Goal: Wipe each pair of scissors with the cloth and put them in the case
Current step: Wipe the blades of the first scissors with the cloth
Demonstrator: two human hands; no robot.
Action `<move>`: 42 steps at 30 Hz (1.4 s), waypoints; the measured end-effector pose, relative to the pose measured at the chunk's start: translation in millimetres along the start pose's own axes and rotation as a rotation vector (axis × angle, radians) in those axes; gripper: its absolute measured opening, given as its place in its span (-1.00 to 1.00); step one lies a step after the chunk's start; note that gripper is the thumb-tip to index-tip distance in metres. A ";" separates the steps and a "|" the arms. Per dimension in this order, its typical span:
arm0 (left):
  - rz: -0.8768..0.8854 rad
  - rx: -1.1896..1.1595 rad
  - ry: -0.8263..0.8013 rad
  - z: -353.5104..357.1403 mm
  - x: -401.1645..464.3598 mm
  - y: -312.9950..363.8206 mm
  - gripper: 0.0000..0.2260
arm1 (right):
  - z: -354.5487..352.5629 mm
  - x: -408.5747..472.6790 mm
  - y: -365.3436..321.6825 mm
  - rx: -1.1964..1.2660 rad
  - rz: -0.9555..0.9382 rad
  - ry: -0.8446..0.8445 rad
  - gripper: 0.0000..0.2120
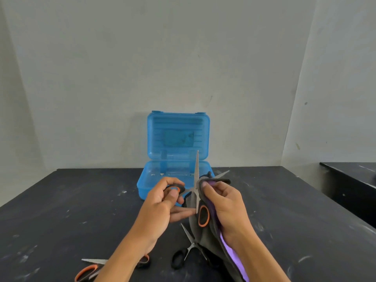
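Here we grip the open scissors (197, 180) by one handle in our left hand (162, 204), our right hand (221, 202) fingers pinching the cloth (211, 237) around a blade, the blue case (175, 169) open just beyond our fingertips.

We list a translucent blue case (177, 139) on a black table (61, 210) flecked with white marks, against a plain grey-white wall (142, 58). We record a grey cloth (205, 239) with purple lining, scissors (200, 208) with black-and-orange handles and silver blades, a second such pair (91, 269), and an all-black-handled pair (183, 253).
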State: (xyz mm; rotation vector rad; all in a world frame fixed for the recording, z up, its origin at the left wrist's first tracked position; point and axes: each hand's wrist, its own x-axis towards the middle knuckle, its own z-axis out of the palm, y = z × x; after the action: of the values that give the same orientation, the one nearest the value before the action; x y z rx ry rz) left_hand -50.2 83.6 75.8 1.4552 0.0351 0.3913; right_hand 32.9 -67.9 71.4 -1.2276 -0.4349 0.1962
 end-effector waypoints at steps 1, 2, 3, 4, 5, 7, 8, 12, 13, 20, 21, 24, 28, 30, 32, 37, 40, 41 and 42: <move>0.004 0.003 0.004 -1.1 -0.7 0.1 -0.75 | 0.7 -0.3 -0.8 -0.008 -0.005 -0.006 -0.88; 0.008 0.006 0.006 -2.5 -1.2 0.1 -0.74 | 1.7 -0.9 -1.5 -0.020 -0.012 -0.009 -0.85; 0.009 0.012 0.004 -4.4 -1.9 0.0 -0.74 | 1.9 -0.9 -1.3 -0.036 -0.026 -0.004 -0.83; 0.009 0.017 0.000 -6.5 -2.7 -0.5 -0.73 | 2.3 -1.2 -1.6 -0.059 -0.047 0.006 -0.84; 0.008 0.018 -0.007 -8.7 -3.4 -1.0 -0.73 | 1.3 -1.0 -0.7 -0.099 -0.074 0.015 -0.89; 0.003 0.016 -0.020 -12.8 -5.2 -2.3 -0.73 | 0.5 -0.8 0.1 -0.170 -0.112 0.032 -0.88; 0.000 0.020 -0.022 -14.8 -5.5 -3.1 -0.72 | -0.1 0.5 0.8 -0.169 -0.107 0.050 -0.83; -0.004 0.048 0.009 -18.6 -4.2 -8.2 -0.68 | -4.1 3.7 0.6 -0.121 -0.056 0.090 -0.85; -0.006 0.050 0.023 -18.7 -3.8 -9.0 -0.68 | -5.0 4.2 1.1 -0.127 -0.051 0.082 -0.86; 0.004 0.066 0.053 -16.5 -0.3 -9.5 -0.69 | -2.1 -0.8 12.2 -0.237 -0.077 -0.072 -0.92; 0.003 0.069 0.049 -16.9 -0.1 -9.3 -0.69 | -1.6 -0.8 13.7 -0.237 -0.078 -0.061 -0.90; -0.010 0.050 0.039 -19.6 -0.5 -10.3 -0.69 | -2.6 2.4 10.2 -0.163 -0.078 0.037 -0.80; -0.035 0.038 0.055 -23.8 -1.1 -12.9 -0.68 | -9.7 5.0 2.9 -0.092 -0.052 0.093 -0.77; -0.043 0.033 0.068 -22.6 -0.4 -14.3 -0.67 | -8.2 4.1 4.5 -0.089 -0.041 0.064 -0.82; -0.045 0.017 0.067 -18.8 0.3 -14.9 -0.67 | -5.5 2.6 7.9 -0.112 -0.041 0.013 -0.96; -0.026 0.032 0.040 -15.4 0.8 -13.1 -0.67 | 0.6 -1.3 10.5 -0.121 -0.040 -0.007 -0.94; -0.039 0.002 0.020 -16.6 -1.3 -12.0 -0.68 | 0.9 2.0 7.2 -0.120 -0.077 0.076 -0.82; -0.046 -0.018 0.022 -17.0 -2.5 -12.3 -0.68 | 0.2 3.1 5.5 -0.092 -0.072 0.100 -0.83; -0.052 -0.035 0.027 -17.6 -3.7 -12.9 -0.69 | -0.5 4.2 3.8 -0.067 -0.062 0.126 -0.86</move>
State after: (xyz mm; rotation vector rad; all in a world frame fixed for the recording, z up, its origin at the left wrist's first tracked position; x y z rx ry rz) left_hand -55.1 98.6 60.2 1.4120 0.0876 0.3671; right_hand 37.2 -65.6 68.6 -1.2827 -0.3717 0.0507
